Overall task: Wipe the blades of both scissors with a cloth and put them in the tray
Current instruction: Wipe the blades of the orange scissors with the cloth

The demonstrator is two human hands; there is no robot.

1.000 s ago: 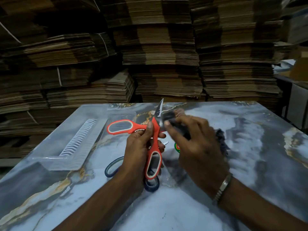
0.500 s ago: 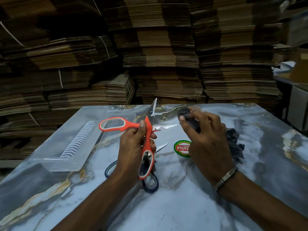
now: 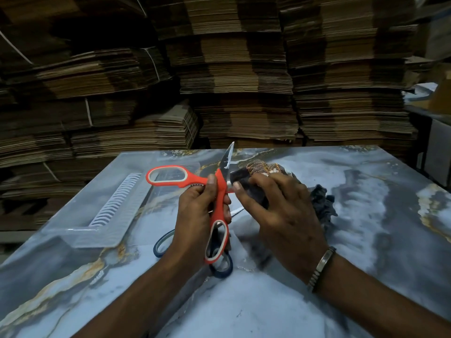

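Observation:
My left hand (image 3: 195, 215) grips the orange scissors (image 3: 219, 198) near the pivot, held above the table with the blades spread wide. One blade (image 3: 228, 157) points up and away. The other blade is covered by the dark cloth (image 3: 249, 181), which my right hand (image 3: 280, 211) pinches against it close to the pivot. Part of the cloth trails behind my right hand (image 3: 322, 203). The blue scissors (image 3: 219, 267) lie on the table beneath my left hand, mostly hidden. A clear plastic tray (image 3: 109, 211) sits at the left of the table.
The marble-patterned table (image 3: 366, 191) ends at a far edge just beyond the hands. Tall stacks of flattened cardboard (image 3: 231, 81) fill the background. A grey cabinet (image 3: 439, 142) stands at the far right.
My right hand has brought the cloth from beside the scissors back onto the lower blade near the pivot. The green round sticker on the table is now hidden by my right hand.

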